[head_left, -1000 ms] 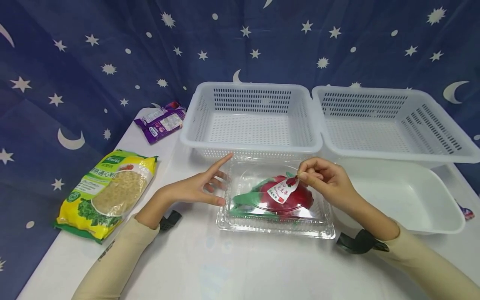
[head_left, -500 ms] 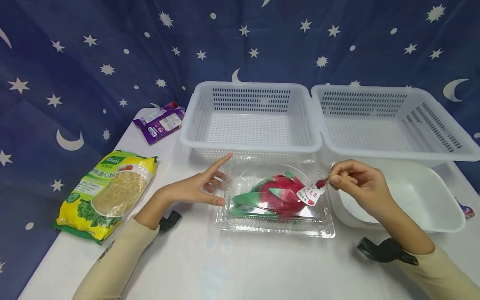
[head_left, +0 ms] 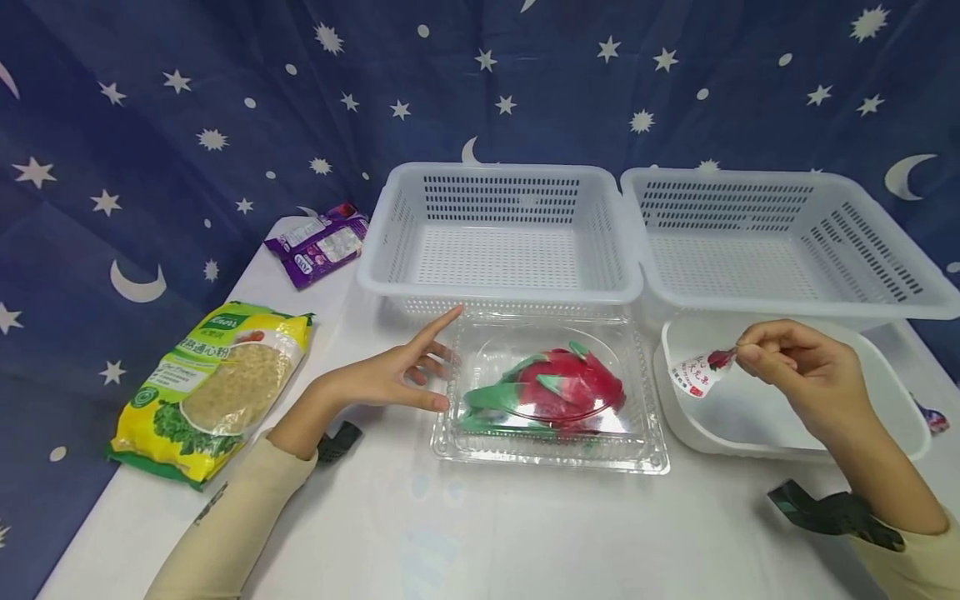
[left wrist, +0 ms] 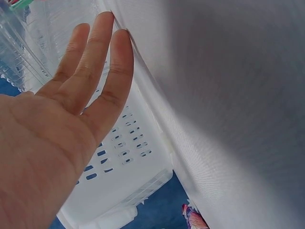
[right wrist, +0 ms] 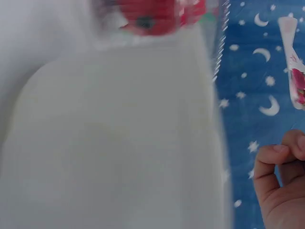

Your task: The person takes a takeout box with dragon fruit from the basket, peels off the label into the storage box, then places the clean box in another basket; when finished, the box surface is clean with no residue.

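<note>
My right hand (head_left: 813, 375) pinches a small white label (head_left: 699, 373) with red lettering and a dragon fruit picture, holding it over the left part of a white basin (head_left: 840, 367). In the right wrist view the label (right wrist: 298, 81) appears above the curled fingers. A clear plastic clamshell box (head_left: 551, 462) lies on the table, its lid over a red and green dragon fruit (head_left: 570, 387). My left hand (head_left: 397, 375) is at the box's left side, fingers spread, thumb close to the edge. The left wrist view shows this hand (left wrist: 81, 90) with its fingers extended.
Two white perforated baskets stand behind: the left basket (head_left: 502, 296) and the right basket (head_left: 787, 310). A yellow pasta bag (head_left: 213, 387) and a purple snack packet (head_left: 318, 246) lie at left. Another small packet (head_left: 932, 417) shows beyond the basin. A starry blue cloth (head_left: 480, 92) hangs behind.
My right hand has moved right, carrying the label from above the boxed dragon fruit to over the white basin. The left hand and the box have stayed in place.
</note>
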Demonstrator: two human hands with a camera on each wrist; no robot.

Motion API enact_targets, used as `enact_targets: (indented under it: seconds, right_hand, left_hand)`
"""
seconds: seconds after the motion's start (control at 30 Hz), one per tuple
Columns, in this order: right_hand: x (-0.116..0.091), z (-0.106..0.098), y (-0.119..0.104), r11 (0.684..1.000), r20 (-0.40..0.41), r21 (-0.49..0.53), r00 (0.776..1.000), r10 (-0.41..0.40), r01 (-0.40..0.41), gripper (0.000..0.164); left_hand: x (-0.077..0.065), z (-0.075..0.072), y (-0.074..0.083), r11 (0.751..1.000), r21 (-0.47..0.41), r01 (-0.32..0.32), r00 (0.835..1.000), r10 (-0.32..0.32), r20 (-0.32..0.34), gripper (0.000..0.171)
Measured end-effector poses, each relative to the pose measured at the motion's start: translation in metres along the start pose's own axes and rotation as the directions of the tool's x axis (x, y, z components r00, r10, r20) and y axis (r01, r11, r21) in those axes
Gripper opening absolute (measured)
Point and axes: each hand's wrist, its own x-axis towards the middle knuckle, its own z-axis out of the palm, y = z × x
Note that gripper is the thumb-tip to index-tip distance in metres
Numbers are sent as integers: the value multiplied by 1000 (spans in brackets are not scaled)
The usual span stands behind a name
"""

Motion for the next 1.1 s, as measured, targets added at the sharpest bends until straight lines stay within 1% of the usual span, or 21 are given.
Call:
enact_targets:
  seconds: [0.1, 0.2, 0.27, 0.33, 0.4, 0.5, 0.57, 0.63, 0.73, 0.8, 0.9, 0.97, 1.1]
  right_hand:
    - [-4, -13, 2, 998, -21, -51, 999, 38, -39, 24]
    - [-9, -26, 4, 995, -34, -69, 997, 70, -72, 25]
    - [-13, -33, 5, 990, -58, -92, 993, 100, -105, 23]
    - [-19, -39, 6, 983, -84, -123, 989, 126, -135, 22]
    - [-24, -44, 6, 970, -106, -179, 983, 150, -167, 21]
    - [-31, -52, 7, 922, -127, -323, 975, 180, -213, 20]
    - [-34, -56, 8, 873, -136, -428, 972, 194, -234, 18]
    - [-36, -61, 9, 811, -155, -521, 964, 217, -267, 16]
    - [-37, -68, 11, 752, -162, -589, 955, 249, -296, 14]
    - [-37, -73, 13, 743, -148, -600, 954, 261, -297, 16]
    - [-38, -79, 15, 747, -115, -607, 960, 255, -271, 20]
    - [-40, -83, 16, 743, -107, -615, 961, 254, -265, 21]
    - [-44, -87, 20, 702, -119, -647, 948, 295, -299, 16]
  left_hand:
    - [1, 0, -1, 1000, 4, -7, 1000, 7, -3, 112]
    - [2, 1, 0, 1000, 3, -14, 1000, 14, -3, 112]
    - [2, 1, 0, 1000, 4, -13, 1000, 13, -5, 112]
    - [1, 1, -1, 1000, 1, -9, 1000, 9, -2, 111]
    - [1, 1, -1, 1000, -2, -8, 1000, 8, 1, 111]
    - [0, 1, -1, 1000, -5, -9, 1000, 9, 5, 111]
    - [0, 0, -2, 1000, -4, -10, 1000, 10, 4, 110]
    - [0, 0, -2, 1000, -1, -11, 1000, 11, 2, 110]
    - [0, -1, -2, 1000, 1, -16, 1000, 16, -1, 111]
    - [0, -1, -2, 1000, 2, -21, 1000, 21, -2, 111]
    - [0, -1, -2, 1000, -4, -20, 1000, 20, -2, 111]
    - [-1, -1, -1, 1000, -5, -18, 1000, 18, -2, 111]
    - [-1, 0, -2, 1000, -15, -7, 1000, 7, 2, 111]
